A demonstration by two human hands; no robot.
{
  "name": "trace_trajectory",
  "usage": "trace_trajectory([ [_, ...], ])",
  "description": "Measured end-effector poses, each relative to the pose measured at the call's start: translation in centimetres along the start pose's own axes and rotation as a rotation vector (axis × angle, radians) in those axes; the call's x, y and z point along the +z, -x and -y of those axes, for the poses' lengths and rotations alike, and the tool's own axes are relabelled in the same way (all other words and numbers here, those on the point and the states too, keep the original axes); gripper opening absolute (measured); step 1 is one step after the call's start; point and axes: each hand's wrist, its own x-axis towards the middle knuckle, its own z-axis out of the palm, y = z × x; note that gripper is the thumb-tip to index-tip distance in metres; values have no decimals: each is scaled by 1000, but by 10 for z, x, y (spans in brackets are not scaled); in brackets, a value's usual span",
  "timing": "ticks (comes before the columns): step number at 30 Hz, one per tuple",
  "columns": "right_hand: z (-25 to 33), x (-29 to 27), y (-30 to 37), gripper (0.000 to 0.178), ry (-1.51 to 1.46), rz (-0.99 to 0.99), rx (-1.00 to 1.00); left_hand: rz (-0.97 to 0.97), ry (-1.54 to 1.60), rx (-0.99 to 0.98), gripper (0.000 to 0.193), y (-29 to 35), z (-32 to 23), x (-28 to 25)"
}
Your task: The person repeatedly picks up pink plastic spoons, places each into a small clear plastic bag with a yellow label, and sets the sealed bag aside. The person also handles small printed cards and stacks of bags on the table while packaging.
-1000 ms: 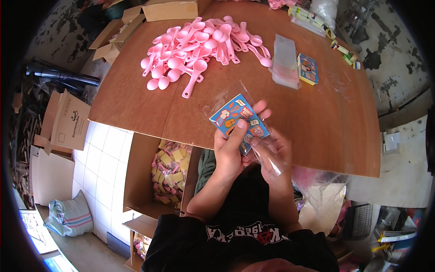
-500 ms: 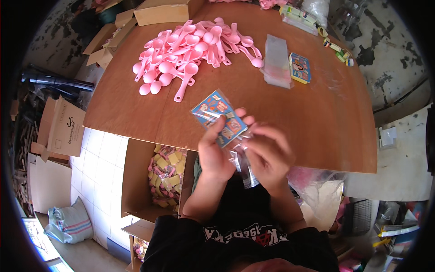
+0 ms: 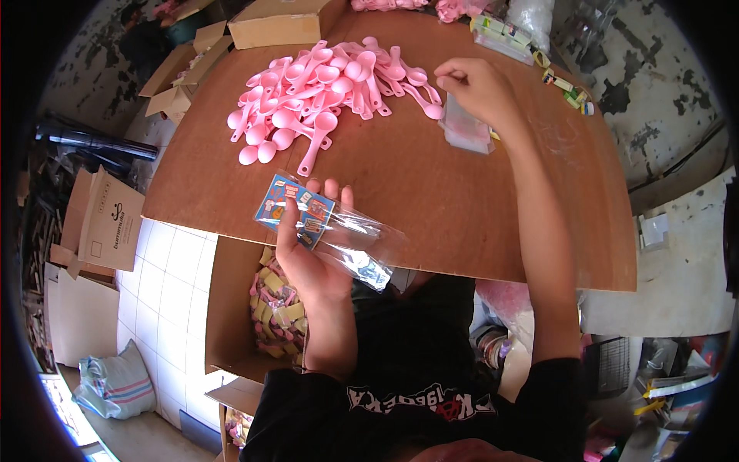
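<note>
My left hand [image 3: 319, 266] grips a clear plastic bag [image 3: 366, 242] with a blue printed card [image 3: 296, 208] inside it. The thumb lies over the card and the fingers are behind; the bag's bare end sticks out to the right. Past the table's middle, my right hand [image 3: 481, 92] is raised above a stack of clear bags [image 3: 466, 135], its fingers curled together and nothing seen in them. Just left of its fingertips lies a large heap of pink plastic spoons [image 3: 331, 85]. The card stack beside the bags is mostly hidden by my right arm.
The brown wooden table [image 3: 385, 169] curves around me. Below its left edge stands an open carton [image 3: 231, 308] full of small pink and yellow packs. A closed cardboard box [image 3: 277, 23] sits at the back. A white sack [image 3: 119, 381] rests on the floor at left.
My right hand has let go of the bag and moved up and forward to the bag stack. My left hand has shifted left with the bag and card.
</note>
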Motion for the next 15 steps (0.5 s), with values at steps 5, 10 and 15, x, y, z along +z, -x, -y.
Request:
trace_trajectory([
  [5,-48,60,-42,25,298,63,75,-53,-9,22,30,7,-1,5],
  [10,-33,60,-48,33,478,163,240,-57,-9,53,30,1,-3,2],
  [15,-36,68,-54,28,485,92,315,-83,-2,41,30,-3,-2,3],
])
